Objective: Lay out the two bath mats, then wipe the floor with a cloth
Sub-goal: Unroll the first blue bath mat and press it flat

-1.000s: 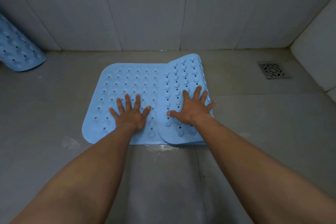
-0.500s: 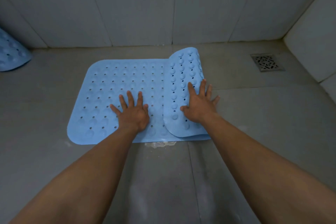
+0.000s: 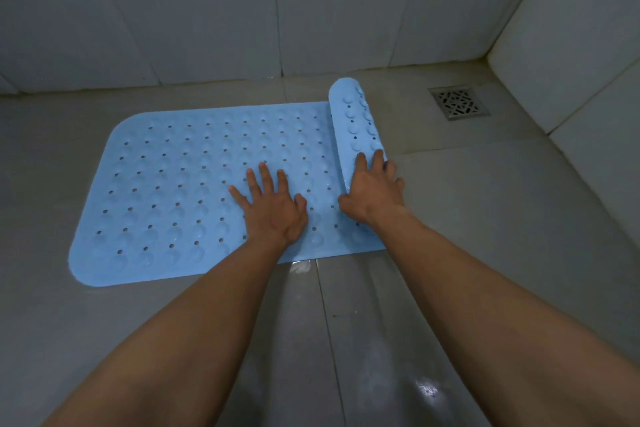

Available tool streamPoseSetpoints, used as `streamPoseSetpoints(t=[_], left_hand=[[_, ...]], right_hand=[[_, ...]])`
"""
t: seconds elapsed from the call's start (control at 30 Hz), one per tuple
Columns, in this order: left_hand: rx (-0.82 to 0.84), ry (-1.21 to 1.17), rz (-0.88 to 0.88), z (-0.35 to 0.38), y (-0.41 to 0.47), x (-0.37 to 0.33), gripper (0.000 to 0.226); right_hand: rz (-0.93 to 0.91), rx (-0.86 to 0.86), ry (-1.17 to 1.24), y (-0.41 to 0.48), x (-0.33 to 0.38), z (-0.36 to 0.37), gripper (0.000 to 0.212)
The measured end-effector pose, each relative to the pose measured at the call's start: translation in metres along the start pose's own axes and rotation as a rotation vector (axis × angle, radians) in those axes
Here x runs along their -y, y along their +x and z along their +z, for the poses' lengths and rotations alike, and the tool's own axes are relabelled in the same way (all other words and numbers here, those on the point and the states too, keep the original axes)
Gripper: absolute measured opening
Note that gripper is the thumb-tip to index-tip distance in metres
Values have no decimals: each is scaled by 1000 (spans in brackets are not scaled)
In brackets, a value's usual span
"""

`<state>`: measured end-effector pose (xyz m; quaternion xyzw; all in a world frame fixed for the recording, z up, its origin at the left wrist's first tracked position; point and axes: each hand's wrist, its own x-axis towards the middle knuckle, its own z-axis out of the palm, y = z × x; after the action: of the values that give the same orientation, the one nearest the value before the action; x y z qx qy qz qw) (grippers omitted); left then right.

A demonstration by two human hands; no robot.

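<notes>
A light blue bath mat [image 3: 180,184] with holes and suction cups lies mostly flat on the grey tiled floor. Its right end is still curled into a narrow roll [image 3: 356,121], underside cups showing. My left hand [image 3: 273,208] presses flat on the unrolled part, fingers spread. My right hand [image 3: 374,191] rests on the near end of the roll with straight fingers, pushing on it. The second mat and a cloth are out of view.
A square metal floor drain [image 3: 459,102] sits at the back right, just beyond the roll. Tiled walls close the back, and a pale raised ledge [image 3: 571,62] bounds the right side. A small wet patch [image 3: 301,267] lies at the mat's near edge.
The roll has moved right and grown narrower while more of the mat has been laid flat. Both hands shifted right with it. The second mat at the far left has left the view.
</notes>
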<state>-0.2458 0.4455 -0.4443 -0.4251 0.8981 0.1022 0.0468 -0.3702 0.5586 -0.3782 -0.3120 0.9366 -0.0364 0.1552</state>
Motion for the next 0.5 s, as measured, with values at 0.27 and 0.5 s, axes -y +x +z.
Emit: streamPoseSetpoints(t=[0.27,0.5], left_hand=[[12,-13,139,14,0,-57,62],[-21,23,219,21,10,-71,59]], right_hand=[[-89,-104,27,6,-39,-17,87],[-56,-150,-107,12,-83,-18,95]])
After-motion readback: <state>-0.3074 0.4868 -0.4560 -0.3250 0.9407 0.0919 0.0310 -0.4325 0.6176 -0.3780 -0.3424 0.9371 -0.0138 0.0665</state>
